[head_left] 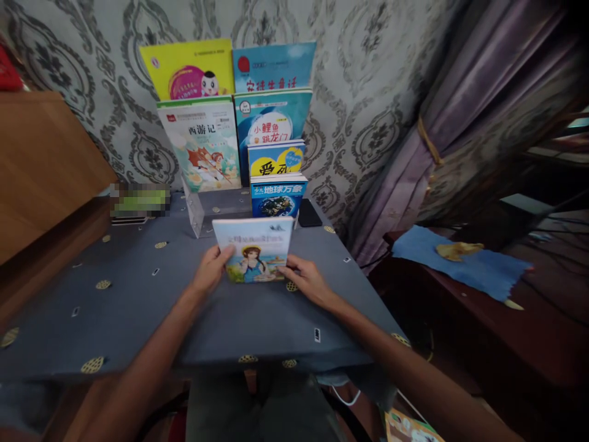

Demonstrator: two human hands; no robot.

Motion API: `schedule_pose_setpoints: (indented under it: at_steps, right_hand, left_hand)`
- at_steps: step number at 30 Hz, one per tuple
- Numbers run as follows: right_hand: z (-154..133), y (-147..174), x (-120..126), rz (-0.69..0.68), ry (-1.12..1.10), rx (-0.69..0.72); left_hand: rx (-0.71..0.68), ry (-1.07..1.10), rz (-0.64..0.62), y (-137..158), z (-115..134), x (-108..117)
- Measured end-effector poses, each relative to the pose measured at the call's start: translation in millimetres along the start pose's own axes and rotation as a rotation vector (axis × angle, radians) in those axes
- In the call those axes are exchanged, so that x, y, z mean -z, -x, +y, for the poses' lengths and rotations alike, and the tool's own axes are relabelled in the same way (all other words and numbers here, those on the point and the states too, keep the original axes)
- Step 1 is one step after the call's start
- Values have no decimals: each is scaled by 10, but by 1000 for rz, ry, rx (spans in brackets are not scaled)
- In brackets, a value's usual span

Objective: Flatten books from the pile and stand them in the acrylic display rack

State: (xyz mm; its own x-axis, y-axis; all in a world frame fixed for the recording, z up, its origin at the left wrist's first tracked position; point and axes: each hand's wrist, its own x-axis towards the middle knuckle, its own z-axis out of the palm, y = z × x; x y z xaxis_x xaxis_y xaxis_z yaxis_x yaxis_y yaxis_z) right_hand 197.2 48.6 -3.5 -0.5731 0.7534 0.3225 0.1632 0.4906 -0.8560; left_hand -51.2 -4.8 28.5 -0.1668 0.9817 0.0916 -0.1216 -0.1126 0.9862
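A picture-covered paperback book (257, 248), showing a girl in blue, is held upright over the table between both hands. My left hand (212, 267) grips its left edge, thumb on the cover. On the lower right edge, my right hand (306, 279) is closed with the thumb in front; the fingers behind are partly hidden. Just beyond stands a clear tiered book rack (196, 212). Its left side bears a white book (207, 147) and a yellow book (188, 67). Its right side bears a blue globe book (278, 197), a yellow-and-blue book (276, 158) and teal books (273, 116).
A dark patterned cloth covers the table (138, 307). At the left are a pixelated green item (140, 201) and a wooden panel (50, 153). A black phone-like slab (309, 212) lies right of the rack. Beyond the right edge, a blue cloth (460, 261) lies on a dark red surface.
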Motion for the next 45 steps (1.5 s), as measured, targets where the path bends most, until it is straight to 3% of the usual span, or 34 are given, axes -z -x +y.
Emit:
schedule_pose_setpoints:
  at_steps: [2,5,10,13,18,23,30,39,45]
  right_hand:
    - [-114,-21,3,13,-31,-33]
    - [-207,28,-10,9,-113,-118]
    - [-64,215,-12,-13,-276,-272]
    - [24,313,23,2,-300,-363]
    - [74,354,67,13,-265,-439]
    - [60,337,141,-16,-94,-453]
    - [-90,273,263,122,551,-288]
    - [-94,-317,-211,-158,528,103]
    - [50,-710,-516,-304,572,116]
  left_hand:
    - [34,156,79,-106,-18,1]
    - [145,224,81,-187,-74,8]
    - [280,116,-64,-214,-272,61]
    - [284,26,-75,-252,-359,87]
    - [145,-251,-76,-306,-411,99]
    - [-129,-802,-36,-284,-395,131]
    - [-420,-1070,-106,-247,-423,94]
    - [-472,-1058,-199,-239,-546,129]
    - [-480,-1054,-183,-231,-522,95]
